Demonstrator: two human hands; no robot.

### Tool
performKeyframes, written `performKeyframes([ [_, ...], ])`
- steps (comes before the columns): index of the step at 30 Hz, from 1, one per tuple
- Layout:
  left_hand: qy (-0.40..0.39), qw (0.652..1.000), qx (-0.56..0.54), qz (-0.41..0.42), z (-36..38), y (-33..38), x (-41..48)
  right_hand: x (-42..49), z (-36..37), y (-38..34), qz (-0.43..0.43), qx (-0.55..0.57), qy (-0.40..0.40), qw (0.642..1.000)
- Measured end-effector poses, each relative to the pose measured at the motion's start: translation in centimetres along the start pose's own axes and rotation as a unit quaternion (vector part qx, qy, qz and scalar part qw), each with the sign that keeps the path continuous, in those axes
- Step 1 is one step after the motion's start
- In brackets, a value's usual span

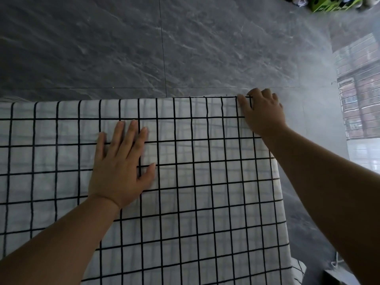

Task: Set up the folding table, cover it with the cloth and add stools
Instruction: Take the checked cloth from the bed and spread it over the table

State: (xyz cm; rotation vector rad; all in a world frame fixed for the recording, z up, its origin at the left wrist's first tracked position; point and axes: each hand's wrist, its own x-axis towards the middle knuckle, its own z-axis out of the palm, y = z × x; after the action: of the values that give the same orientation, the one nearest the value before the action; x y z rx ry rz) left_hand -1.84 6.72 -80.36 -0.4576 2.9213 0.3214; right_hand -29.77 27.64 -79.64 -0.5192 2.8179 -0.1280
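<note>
White cloth (205,202) with a black grid lies spread over a flat surface (the table beneath is hidden), its far edge running straight against the dark grey stone-tile floor (144,48). On the cloth, back from that far edge, the left hand (121,163) lies palm down, fingers straight and slightly spread, pressing flat and grasping nothing. At the cloth's far right corner the right hand (263,112) reaches out on an extended arm, fingers curled over the edge, thumb on top, pinching the cloth's corner. Faint creases show; the cloth's right side hangs down.
</note>
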Motion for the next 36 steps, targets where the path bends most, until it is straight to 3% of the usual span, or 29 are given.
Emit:
performKeyframes([
  [3, 0.003, 1.0, -0.002, 0.002, 0.0, 0.0, 0.0, -0.9, 0.6, 0.0, -0.046, -0.016, 0.055, 0.997],
  [7, 0.01, 1.0, -0.001, 0.003, 0.1, -0.1, 0.0, -2.3, 1.5, -0.2, -0.133, 0.002, 0.069, 0.989],
  [11, 0.016, 1.0, -0.002, 0.005, 0.2, -0.2, 0.1, -2.4, 1.9, -0.6, -0.119, -0.008, 0.104, 0.987],
  [17, 0.054, 0.998, -0.033, 0.011, 0.4, -0.2, -0.1, -3.1, 1.6, -1.4, -0.074, -0.066, 0.05, 0.994],
  [21, 0.084, 0.995, -0.057, 0.021, 0.5, -0.3, -0.4, -9.7, 0.7, -6.3, -0.093, 0.067, 0.123, 0.986],
  [25, 0.098, 0.995, -0.022, 0.006, -0.7, -0.1, -0.7, -18.1, 2.3, -10.5, -0.167, 0.059, -0.042, 0.983],
  [31, -0.023, 0.999, -0.015, 0.031, -2.6, -1.3, -4.5, -19.0, 1.7, -12.3, -0.123, -0.019, -0.08, 0.989],
  [36, -0.085, 0.994, -0.013, -0.063, -2.5, -4.4, -12.4, -19.8, 0.6, -15.1, -0.12, -0.044, -0.117, 0.985],
])
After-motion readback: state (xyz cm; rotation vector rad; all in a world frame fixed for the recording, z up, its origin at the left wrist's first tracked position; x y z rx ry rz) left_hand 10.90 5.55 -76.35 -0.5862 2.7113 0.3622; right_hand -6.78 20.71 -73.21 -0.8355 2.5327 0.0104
